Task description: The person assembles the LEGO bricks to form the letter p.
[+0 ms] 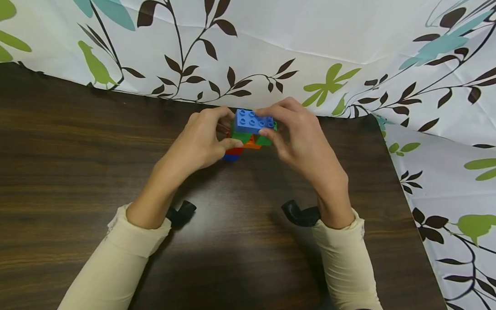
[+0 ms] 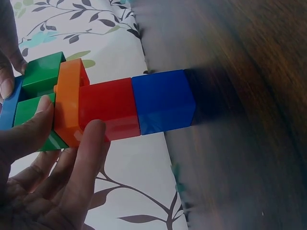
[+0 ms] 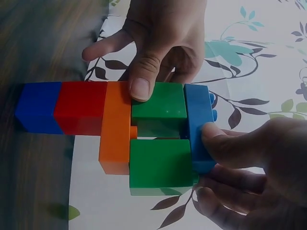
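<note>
A stack of toy building bricks stands upright on the table. From the bottom it has a dark blue brick (image 3: 38, 109), a red brick (image 3: 80, 108), a wider orange brick (image 3: 115, 139), then two green bricks side by side with a gap, one of them the green brick (image 3: 160, 167) on the right. A long lighter blue brick (image 1: 248, 122) spans the top, studs up. My left hand (image 1: 202, 137) pinches the left green brick (image 2: 34, 110), with one finger near the red brick. My right hand (image 1: 299, 130) holds the lighter blue brick between thumb and fingers.
The dark wooden table (image 1: 243, 246) runs under both forearms. A white leaf-patterned cloth (image 1: 268, 31) hangs behind the stack and along the right side. Black camera mounts (image 1: 182, 213) stick out at the wrists.
</note>
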Action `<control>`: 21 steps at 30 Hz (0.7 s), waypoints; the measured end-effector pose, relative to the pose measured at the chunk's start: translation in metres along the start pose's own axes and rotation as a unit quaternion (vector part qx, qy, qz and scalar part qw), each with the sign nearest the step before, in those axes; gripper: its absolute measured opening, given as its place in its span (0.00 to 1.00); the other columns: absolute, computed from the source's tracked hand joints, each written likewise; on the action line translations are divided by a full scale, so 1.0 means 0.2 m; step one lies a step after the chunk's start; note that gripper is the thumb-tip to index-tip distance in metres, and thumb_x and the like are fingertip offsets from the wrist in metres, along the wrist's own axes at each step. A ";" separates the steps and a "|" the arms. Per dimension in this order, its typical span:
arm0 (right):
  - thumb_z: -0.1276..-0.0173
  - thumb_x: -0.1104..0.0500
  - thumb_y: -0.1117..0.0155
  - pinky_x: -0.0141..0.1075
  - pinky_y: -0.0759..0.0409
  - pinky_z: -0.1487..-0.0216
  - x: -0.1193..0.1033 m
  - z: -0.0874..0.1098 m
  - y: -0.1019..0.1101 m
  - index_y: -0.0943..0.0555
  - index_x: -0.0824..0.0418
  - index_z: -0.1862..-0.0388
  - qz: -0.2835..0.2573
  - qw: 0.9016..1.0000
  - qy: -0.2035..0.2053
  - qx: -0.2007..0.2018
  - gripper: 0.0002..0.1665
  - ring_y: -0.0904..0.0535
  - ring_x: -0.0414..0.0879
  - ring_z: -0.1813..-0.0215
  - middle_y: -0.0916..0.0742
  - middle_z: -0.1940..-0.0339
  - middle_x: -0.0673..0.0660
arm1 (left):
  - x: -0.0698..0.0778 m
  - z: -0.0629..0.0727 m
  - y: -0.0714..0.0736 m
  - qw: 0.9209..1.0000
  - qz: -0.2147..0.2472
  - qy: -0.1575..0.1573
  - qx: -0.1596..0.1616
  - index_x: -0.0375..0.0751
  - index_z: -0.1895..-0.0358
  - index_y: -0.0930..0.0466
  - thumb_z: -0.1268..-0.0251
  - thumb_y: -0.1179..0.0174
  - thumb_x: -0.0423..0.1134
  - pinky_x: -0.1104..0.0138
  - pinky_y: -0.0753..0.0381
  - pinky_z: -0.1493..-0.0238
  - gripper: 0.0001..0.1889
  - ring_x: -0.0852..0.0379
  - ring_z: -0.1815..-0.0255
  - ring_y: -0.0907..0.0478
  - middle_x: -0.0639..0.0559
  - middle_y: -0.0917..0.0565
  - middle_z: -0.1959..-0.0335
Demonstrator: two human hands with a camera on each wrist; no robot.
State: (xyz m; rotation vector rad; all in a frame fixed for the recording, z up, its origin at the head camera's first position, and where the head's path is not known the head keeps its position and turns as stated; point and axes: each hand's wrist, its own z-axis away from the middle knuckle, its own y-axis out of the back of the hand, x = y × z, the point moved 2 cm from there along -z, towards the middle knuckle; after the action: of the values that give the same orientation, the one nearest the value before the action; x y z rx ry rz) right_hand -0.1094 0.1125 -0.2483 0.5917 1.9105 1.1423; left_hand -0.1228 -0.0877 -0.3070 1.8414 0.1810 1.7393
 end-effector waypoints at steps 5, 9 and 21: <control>0.27 0.62 0.26 0.46 0.19 0.49 0.02 0.01 -0.01 0.13 0.64 0.37 -0.011 1.000 -0.001 0.012 0.21 0.18 0.55 0.51 0.13 0.46 0.64 | 0.00 0.00 0.00 1.000 0.002 0.005 -0.006 0.35 0.40 0.18 0.31 0.26 0.34 0.50 0.15 0.37 0.19 0.43 0.43 0.13 0.39 0.10 0.47; 0.27 0.60 0.26 0.48 0.17 0.43 0.04 0.03 -0.02 0.13 0.61 0.35 -0.024 0.999 -0.007 0.026 0.23 0.17 0.54 0.45 0.13 0.44 0.62 | -0.01 0.00 0.00 1.000 0.002 0.002 -0.008 0.35 0.41 0.18 0.31 0.25 0.35 0.50 0.16 0.37 0.19 0.44 0.43 0.14 0.40 0.10 0.47; 0.32 0.63 0.21 0.51 0.24 0.25 0.09 0.05 -0.01 0.24 0.56 0.21 -0.031 0.998 -0.040 -0.035 0.41 0.20 0.55 0.30 0.15 0.31 0.60 | -0.01 0.00 -0.01 0.999 -0.019 0.014 -0.021 0.33 0.38 0.19 0.33 0.26 0.31 0.49 0.16 0.35 0.22 0.42 0.41 0.14 0.38 0.11 0.45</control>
State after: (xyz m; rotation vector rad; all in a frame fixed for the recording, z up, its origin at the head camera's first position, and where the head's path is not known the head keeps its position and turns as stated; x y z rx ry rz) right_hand -0.1107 0.1296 -0.2601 0.5272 1.8010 1.1254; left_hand -0.1218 -0.0865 -0.3096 1.7731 0.1873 1.7304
